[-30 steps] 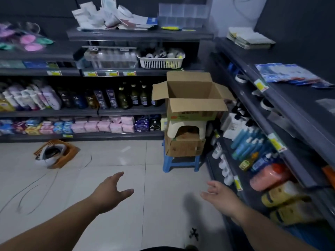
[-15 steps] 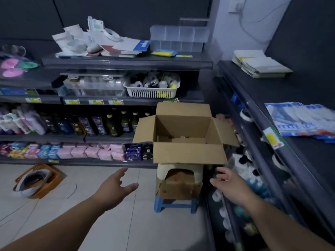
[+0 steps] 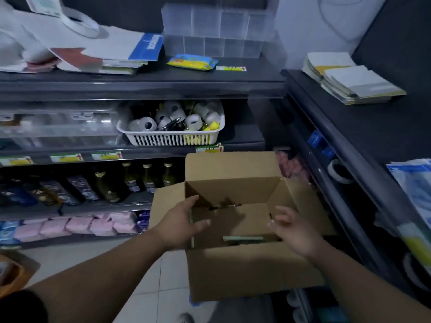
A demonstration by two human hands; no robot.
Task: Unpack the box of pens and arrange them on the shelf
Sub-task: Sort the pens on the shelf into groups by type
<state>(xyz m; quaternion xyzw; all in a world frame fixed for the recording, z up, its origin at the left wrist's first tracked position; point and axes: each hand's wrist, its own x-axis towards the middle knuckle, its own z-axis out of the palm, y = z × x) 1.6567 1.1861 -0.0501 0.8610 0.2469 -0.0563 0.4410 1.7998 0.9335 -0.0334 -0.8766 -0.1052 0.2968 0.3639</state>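
The open cardboard box (image 3: 235, 271) stands in the corner where two sets of shelves meet, flaps spread. A few pens (image 3: 242, 238) lie on its bottom. The left hand (image 3: 179, 226) grips the box's left wall, thumb inside. The right hand (image 3: 295, 230) hovers over the opening, fingers loose, grasping nothing. A white basket (image 3: 172, 138) sits on the shelf (image 3: 140, 152) behind.
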